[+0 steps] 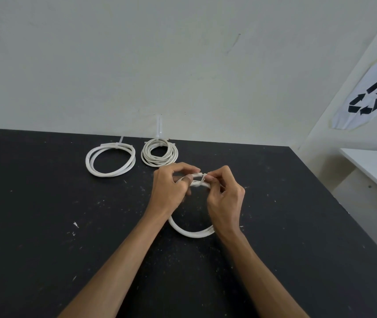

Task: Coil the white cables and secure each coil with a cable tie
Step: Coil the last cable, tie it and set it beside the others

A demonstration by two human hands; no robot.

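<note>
Black tabletop (45, 226), speckled with pale flecks, runs up to a plain off-white wall (137, 53) in front of you. On the side wall to your right hangs a sheet with a black recycling sign (368, 97), and below it the corner of a white shelf (371, 166) shows.

Your left hand (171, 189) and right hand (225, 193) meet over the middle of the table, both raised on a white coil (192, 232). Its near arc shows between your wrists; whether it touches the table you cannot tell. Its far side is up in your fingers. Your left fingers are curled, thumb and forefinger pinching the top of the coil. Your right thumb and forefinger are pinched on a white tie (203, 178) that crosses the coil just beside your left fingertips; the other right fingers are folded in. Whether the tie is already locked cannot be told.

Two more coils lie flat at the back, near the wall and apart from your hands. The left coil (110, 160) is wide and loose, with a tie at its far edge. The small coil (159, 152), just to its right, is tighter with more turns, its tie tail standing up against the wall.
</note>
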